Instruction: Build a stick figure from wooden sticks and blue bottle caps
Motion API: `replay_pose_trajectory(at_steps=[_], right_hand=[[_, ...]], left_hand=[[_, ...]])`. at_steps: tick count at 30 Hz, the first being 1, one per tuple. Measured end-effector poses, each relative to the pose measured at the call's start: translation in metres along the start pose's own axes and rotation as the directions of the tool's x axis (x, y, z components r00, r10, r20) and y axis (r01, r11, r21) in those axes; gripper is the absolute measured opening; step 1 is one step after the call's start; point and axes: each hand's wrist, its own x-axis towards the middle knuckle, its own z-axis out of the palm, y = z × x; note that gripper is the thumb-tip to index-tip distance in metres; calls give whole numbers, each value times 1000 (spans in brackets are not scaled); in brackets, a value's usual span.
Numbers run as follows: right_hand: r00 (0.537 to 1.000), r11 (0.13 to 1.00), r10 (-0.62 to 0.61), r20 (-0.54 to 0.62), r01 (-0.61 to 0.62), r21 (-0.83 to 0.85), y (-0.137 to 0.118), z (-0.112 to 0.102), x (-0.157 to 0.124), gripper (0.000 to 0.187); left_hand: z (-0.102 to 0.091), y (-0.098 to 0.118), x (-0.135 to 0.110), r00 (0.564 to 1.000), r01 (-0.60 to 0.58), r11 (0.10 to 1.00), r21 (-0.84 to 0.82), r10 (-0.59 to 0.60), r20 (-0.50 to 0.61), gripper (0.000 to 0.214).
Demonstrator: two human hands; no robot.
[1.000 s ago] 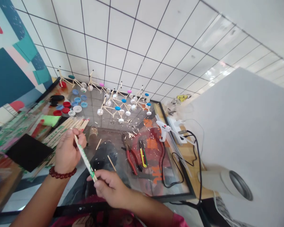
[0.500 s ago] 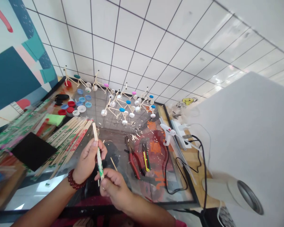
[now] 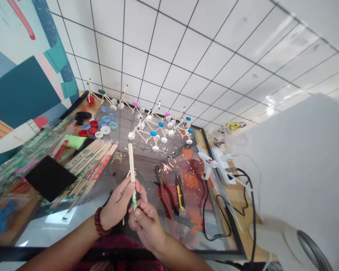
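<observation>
The left hand (image 3: pixel 117 201) and the right hand (image 3: pixel 147 220) are close together, and both are curled shut around a thin wooden chopstick (image 3: pixel 131 163). It stands up straight above them. A bit of green and white paper sleeve (image 3: pixel 134 199) shows at its low end, but the fingers hide most of it, so I can't quite tell how much is left. A pile of chopsticks (image 3: pixel 92 169) lies to the left, and red pliers (image 3: pixel 165 197) lie to the right.

Bright, evenly lit indoor shot, mostly sharp.
Glare streaks on glossy wall tiles (image 3: pixel 274 101) at right, pale reflection on glass tabletop (image 3: pixel 56 216), only faint shadows, strong wide-angle bowing toward edges, near white panel (image 3: pixel 296 169) soft, out of focus.
</observation>
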Motion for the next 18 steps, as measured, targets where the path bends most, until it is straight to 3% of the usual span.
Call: replay_pose_trajectory(at_steps=[4, 6, 8, 10, 11, 12, 14, 16, 18], right_hand=[[997, 999, -17, -71, 14, -46, 3, -4, 3, 56], [1000, 981, 24, 5, -23, -195, -4, -9, 5, 57], [997, 898, 1, 74, 32, -439, -16, -16, 6, 54], [975, 732, -219, 37, 189, -655, -30, -24, 6, 42], [933, 662, -359, 2, 256, -704, -36, -28, 6, 35], [878, 628, -477, -37, 311, -713, -41, -32, 5, 30], [792, 649, -598, -123, 388, -654, -46, -36, 6, 29], [773, 717, -603, -196, 418, -558, -47, -37, 8, 32], [788, 785, -561, -254, 408, -466, -47, -36, 12, 36]], left_hand=[[6, 1, 0, 996, 5, 999, 39, -9, 90, 44], [5, 2, -1, 998, 9, 999, 37, -11, 68, 43], [1, 5, -1, 998, -56, 994, 98, 58, -13, 44], [-6, 10, -1, 974, -168, 954, 249, 200, -109, 47], [-10, 12, 0, 956, -211, 911, 354, 268, -120, 47], [-14, 14, 1, 946, -241, 849, 470, 314, -83, 43], [-18, 19, 4, 946, -292, 680, 673, 307, 100, 30], [-17, 24, 8, 932, -363, 531, 766, 211, 295, 22], [-14, 28, 9, 929, -366, 515, 775, 155, 335, 18]])
